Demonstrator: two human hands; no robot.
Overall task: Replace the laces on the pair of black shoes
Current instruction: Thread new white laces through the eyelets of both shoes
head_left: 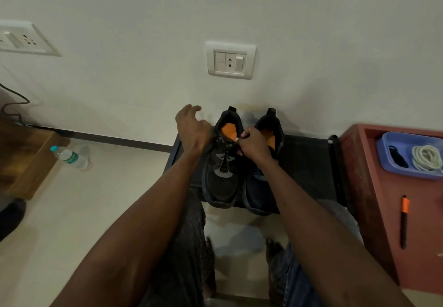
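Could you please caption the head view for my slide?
Both hands, left hand and right hand, work the lace on the left black shoe of a pair.

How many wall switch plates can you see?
2: a white plastic switch plate on the wall above the black shoes, another white plate at far left, cut off by the frame edge.

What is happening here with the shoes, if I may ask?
A person sits facing a pair of black shoes set on a low dark rack by the wall. The right hand pinches something at the top of the left shoe's lacing, likely the lace. The left hand hovers beside that shoe, fingers loosely curled. A coiled white lace waits in a blue tray to the right.
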